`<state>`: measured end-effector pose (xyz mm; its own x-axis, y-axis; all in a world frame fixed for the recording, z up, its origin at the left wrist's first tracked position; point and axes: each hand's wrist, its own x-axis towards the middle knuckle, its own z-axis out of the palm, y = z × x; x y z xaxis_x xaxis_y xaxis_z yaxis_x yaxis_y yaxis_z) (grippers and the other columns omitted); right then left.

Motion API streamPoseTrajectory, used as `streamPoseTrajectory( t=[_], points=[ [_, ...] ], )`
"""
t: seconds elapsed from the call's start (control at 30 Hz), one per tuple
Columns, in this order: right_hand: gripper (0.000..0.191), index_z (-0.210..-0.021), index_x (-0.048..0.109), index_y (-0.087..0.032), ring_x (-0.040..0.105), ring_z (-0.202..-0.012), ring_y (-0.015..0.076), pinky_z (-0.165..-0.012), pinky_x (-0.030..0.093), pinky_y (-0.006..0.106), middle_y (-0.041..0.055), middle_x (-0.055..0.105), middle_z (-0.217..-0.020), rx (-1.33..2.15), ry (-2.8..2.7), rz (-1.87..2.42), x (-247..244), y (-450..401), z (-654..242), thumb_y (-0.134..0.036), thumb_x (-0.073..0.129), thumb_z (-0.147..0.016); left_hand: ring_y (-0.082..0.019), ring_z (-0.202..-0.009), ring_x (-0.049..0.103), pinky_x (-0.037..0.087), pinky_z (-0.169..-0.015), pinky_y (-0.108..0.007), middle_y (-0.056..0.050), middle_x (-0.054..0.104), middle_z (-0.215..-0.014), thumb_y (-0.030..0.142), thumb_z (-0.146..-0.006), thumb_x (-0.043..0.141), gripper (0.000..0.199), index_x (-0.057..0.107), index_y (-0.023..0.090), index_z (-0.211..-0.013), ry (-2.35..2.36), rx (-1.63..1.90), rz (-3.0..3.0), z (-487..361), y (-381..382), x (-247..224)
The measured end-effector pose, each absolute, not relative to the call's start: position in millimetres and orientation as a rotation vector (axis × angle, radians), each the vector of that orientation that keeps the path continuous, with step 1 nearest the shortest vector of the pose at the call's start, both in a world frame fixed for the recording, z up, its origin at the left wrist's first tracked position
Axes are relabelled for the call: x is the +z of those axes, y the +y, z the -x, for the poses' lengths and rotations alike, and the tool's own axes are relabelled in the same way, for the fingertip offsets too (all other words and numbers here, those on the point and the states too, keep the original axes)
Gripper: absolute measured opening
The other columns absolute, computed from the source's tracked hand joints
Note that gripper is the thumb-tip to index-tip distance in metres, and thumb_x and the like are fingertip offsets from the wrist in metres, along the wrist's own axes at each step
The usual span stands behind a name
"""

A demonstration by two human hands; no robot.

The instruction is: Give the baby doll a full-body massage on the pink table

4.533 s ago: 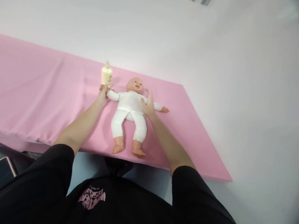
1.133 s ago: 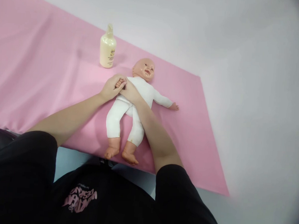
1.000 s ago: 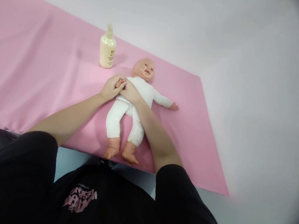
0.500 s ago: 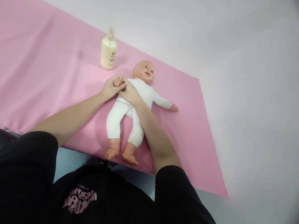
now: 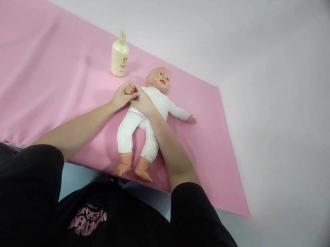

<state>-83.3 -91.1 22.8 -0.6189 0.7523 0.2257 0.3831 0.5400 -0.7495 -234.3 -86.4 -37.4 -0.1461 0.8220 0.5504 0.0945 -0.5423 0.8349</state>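
A baby doll with a white cloth body lies face up on a pink cover, its feet toward me. My left hand is wrapped round the doll's arm at the wrist; the doll's small fist shows above my fingers. Against it, my right hand closes round the same arm beside the doll's chest. Its fingertips are partly hidden. The doll's other arm stretches out to the right, untouched.
A cream pump bottle stands upright behind my left hand, left of the doll's head. The pink cover has folds at the left and ends in a slanting edge at the right. A pale surface lies beyond.
Both hands keep their hold on the doll's arm. The doll's fist has shifted very slightly to the left.
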Motion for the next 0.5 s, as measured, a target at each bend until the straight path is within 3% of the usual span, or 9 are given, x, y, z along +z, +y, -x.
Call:
streamPoseTrajectory(
  t=[0.23,0.4,0.5],
  points=[
    [0.07,-0.15,0.048,-0.006,0.058,-0.143,0.0282,-0.127,0.041,0.042,0.0204,0.059,-0.153,0.884,-2.216,0.886,16,-86,85,-0.011,0.064,-0.082,-0.019,-0.079,0.068,0.06,-0.079,-0.036,0.0,0.063,-0.081,0.037,-0.074,0.087,0.039,0.053,0.023,-0.086,1.084,1.797,-1.51,241,-73,-44],
    [0.071,-0.151,0.052,-0.018,0.054,-0.149,0.0266,-0.131,0.036,0.047,0.0128,0.059,-0.157,0.89,-2.227,0.888,11,-82,85,-0.015,0.066,-0.081,-0.02,-0.076,0.066,0.059,-0.073,-0.038,0.002,0.057,-0.075,0.029,-0.075,0.081,0.036,0.046,0.024,-0.081,1.14,1.82,-1.49,245,-69,-43],
    [0.069,-0.15,0.053,-0.018,0.054,-0.148,0.0269,-0.131,0.038,0.046,0.0134,0.059,-0.156,0.886,-2.238,0.876,10,-81,85,-0.016,0.067,-0.082,-0.019,-0.077,0.066,0.059,-0.074,-0.038,0.001,0.057,-0.074,0.028,-0.076,0.08,0.034,0.046,0.024,-0.079,1.155,1.818,-1.487,247,-68,-44]
  ],
)
